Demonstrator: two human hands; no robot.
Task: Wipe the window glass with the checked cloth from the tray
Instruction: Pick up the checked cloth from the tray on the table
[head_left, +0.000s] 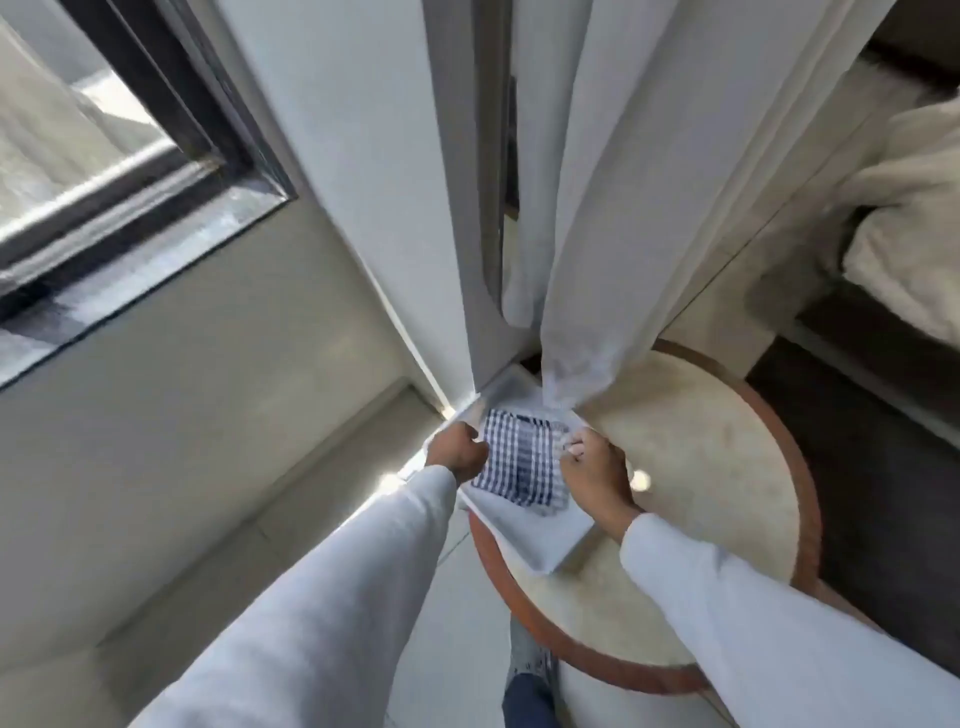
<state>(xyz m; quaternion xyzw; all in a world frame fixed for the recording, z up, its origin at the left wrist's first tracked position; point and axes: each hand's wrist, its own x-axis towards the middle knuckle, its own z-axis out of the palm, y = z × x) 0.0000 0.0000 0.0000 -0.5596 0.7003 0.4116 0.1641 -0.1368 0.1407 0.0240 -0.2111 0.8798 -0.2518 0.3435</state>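
A blue-and-white checked cloth (519, 460) lies folded in a white tray (545, 535) on a round table. My left hand (457, 449) is curled at the cloth's left edge, fingers pinching it. At the cloth's right edge, my right hand (592, 470) has its fingertips closed on the fabric. Both arms wear pale grey sleeves. The window glass (57, 150) with its dark frame is at the upper left, well away from both hands.
The round table (717, 467) has a pale marble top and a brown rim. A white curtain (587, 218) hangs down onto the tray's far edge. A bed with light bedding (904, 218) stands at the right. My foot (530, 670) is on the pale floor.
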